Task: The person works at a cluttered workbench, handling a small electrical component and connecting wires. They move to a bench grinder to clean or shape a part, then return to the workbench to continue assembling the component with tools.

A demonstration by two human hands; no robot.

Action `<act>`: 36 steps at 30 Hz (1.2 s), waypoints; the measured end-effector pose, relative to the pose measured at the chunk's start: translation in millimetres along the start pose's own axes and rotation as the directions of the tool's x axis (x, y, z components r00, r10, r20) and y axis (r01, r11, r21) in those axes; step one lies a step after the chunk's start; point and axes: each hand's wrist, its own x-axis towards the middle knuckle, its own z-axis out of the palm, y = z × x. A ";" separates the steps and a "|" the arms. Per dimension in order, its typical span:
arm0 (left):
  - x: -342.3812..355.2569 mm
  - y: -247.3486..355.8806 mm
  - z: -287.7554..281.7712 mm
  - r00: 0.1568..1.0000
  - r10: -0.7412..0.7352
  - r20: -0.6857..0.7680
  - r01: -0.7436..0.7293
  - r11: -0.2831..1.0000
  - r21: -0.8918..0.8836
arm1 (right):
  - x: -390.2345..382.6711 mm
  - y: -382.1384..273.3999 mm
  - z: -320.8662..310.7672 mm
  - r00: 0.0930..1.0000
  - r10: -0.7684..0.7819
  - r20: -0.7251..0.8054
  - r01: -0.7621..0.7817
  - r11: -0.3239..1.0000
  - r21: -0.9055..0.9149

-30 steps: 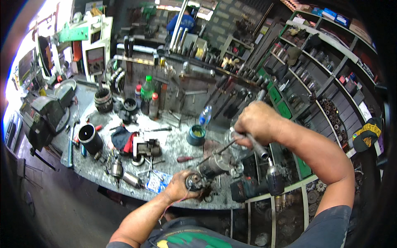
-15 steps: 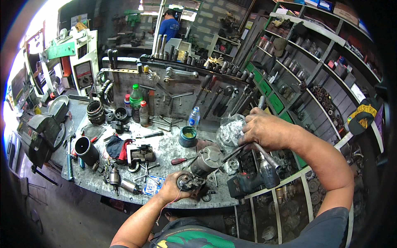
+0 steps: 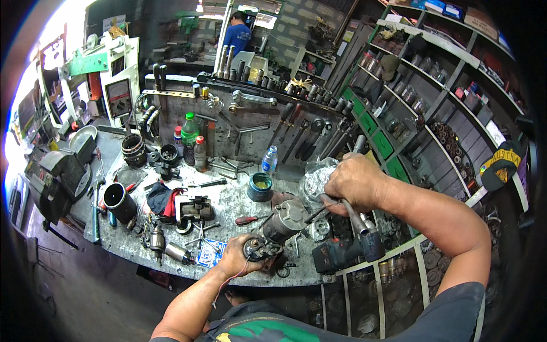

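My left hand is wrapped round the near end of a starter motor, which lies on the workbench with a thin red wire hanging from it. My right hand is closed round the crossbar of a T-handle wrench. Its shaft runs left from my fist to the motor's far end; the exact contact is too small to tell. Beside the wrench's lower end lies a black cordless impact wrench. A red-handled screwdriver rests left of the motor, and a blue tub of grease stands behind it.
The workbench also bears a black cylinder, an armature, bottles and a bench vise. Sockets and spanners line the back panel. Parts shelves rise at the right. Another person is in the background.
My right hand has moved slightly left and down, and the wrench's crossbar has turned a little with it. My left hand stays on the starter motor. The whole view has shifted slightly.
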 end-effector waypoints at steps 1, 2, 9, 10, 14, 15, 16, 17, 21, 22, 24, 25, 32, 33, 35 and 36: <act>-0.4 -0.4 0.6 1.000 0.014 -0.008 -0.014 1.000 0.012 | 1.1 -0.6 -0.3 1.000 0.017 0.015 -0.017 1.000 0.003; -1.1 -1.4 0.8 1.000 0.024 -0.006 -0.024 0.999 0.028 | 1.4 -1.1 -0.7 1.000 0.005 -0.017 -0.004 1.000 0.018; -1.4 -16.3 8.0 0.995 0.087 -0.052 -0.084 0.995 0.054 | 1.8 0.2 -10.3 0.991 0.100 0.090 -0.111 0.987 0.117; -2.5 -14.8 6.7 0.991 0.117 -0.059 -0.115 0.992 0.044 | 1.9 -1.0 -13.6 0.994 0.091 0.067 -0.097 0.990 0.099; -0.4 4.2 5.2 0.999 -0.008 -0.042 0.008 1.000 -0.022 | -21.6 -9.0 -33.9 0.946 0.108 -0.307 -0.149 0.982 -0.113; 1.6 10.5 4.7 0.994 -0.107 -0.008 0.106 0.990 -0.096 | -41.5 -15.0 -38.5 0.891 0.246 -0.380 -0.293 0.954 -0.069; 3.0 16.7 2.1 0.995 -0.048 -0.090 0.043 0.997 -0.066 | -56.4 -23.3 -38.2 0.755 0.413 -0.510 -0.431 0.898 0.089; 4.0 22.5 -0.6 0.982 -0.178 -0.059 0.157 0.953 -0.258 | -77.0 -34.4 -35.8 0.670 0.553 -0.495 -0.442 0.833 0.333; -6.9 43.6 -24.1 0.957 -0.270 -0.110 0.144 0.765 -0.628 | -98.4 -108.3 36.4 0.466 0.816 -0.341 -0.232 0.485 0.843; -13.7 48.8 -35.4 0.956 -0.243 -0.162 0.085 0.761 -0.643 | -82.6 -123.6 67.7 0.475 0.832 -0.289 -0.183 0.414 0.892; -38.1 63.5 -66.5 0.928 -0.314 -0.200 0.159 0.820 -0.550 | -48.9 -153.2 134.6 0.515 0.843 -0.153 -0.066 0.216 0.974; -57.1 71.9 -84.8 0.919 -0.335 -0.209 0.203 0.855 -0.477 | -23.2 -155.5 171.4 0.528 0.848 0.037 -0.193 0.078 0.978; -230.0 129.2 -185.3 0.726 -0.449 -0.520 0.323 0.891 -0.319 | 93.3 -148.8 359.6 0.543 0.779 0.314 -0.543 0.041 0.838; -260.9 131.9 -194.9 0.662 -0.502 -0.556 0.375 0.865 -0.334 | 98.9 -137.2 367.3 0.630 0.744 0.223 -0.533 0.206 0.821; -326.7 126.4 -209.5 0.516 -0.582 -0.628 0.455 0.808 -0.374 | 97.8 -123.0 357.5 0.648 0.743 0.168 -0.553 0.307 0.775; -361.8 117.4 -215.2 0.434 -0.606 -0.667 0.480 0.782 -0.399 | 109.0 -119.1 338.2 0.573 0.811 0.118 -0.546 0.270 0.793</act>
